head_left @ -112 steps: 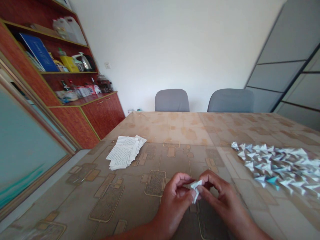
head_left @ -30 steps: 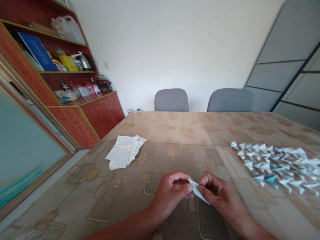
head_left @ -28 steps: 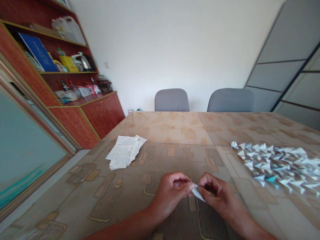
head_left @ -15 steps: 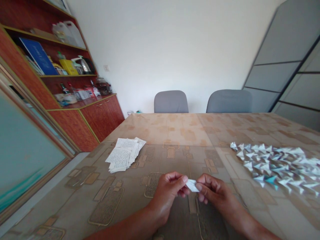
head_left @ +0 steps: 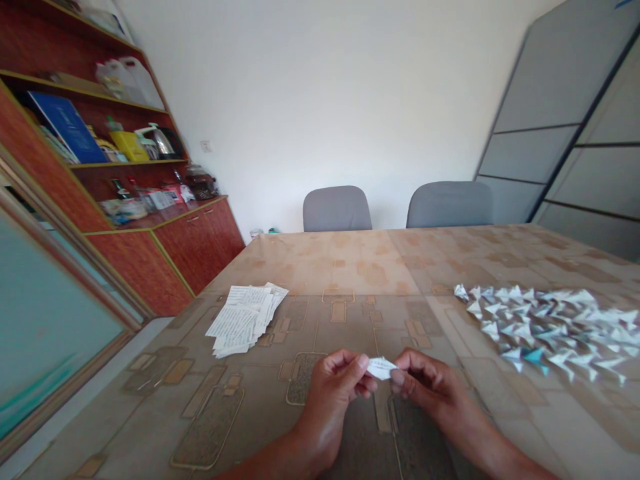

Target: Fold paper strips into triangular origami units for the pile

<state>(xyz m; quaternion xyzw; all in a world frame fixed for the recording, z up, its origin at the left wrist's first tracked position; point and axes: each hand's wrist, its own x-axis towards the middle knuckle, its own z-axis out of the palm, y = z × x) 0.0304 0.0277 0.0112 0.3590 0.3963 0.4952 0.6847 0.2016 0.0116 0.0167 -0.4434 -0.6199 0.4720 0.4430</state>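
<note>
Between my two hands is a small folded piece of printed paper (head_left: 381, 368), white with pointed ends. My left hand (head_left: 336, 393) pinches its left end between thumb and fingers. The right end is pinched by my right hand (head_left: 434, 387). Both hands are just above the patterned tabletop near its front. To the left lies a loose stack of printed paper slips (head_left: 245, 319). On the right, many small folded paper pieces (head_left: 540, 327) sit in rows, mostly white with one teal among them.
The table (head_left: 370, 260) has a brown patterned cover. Two grey chairs (head_left: 337, 209) stand at its far side. A red-brown shelf cabinet (head_left: 200, 233) with bottles, a kettle (head_left: 161, 141) and boxes is at the left. Grey panelled doors (head_left: 540, 100) stand on the right.
The folded paper has turned slightly between my fingers and now shows a wider, diamond-like face. Both hands keep their pinch. The camera view has shifted and tilted a little.
</note>
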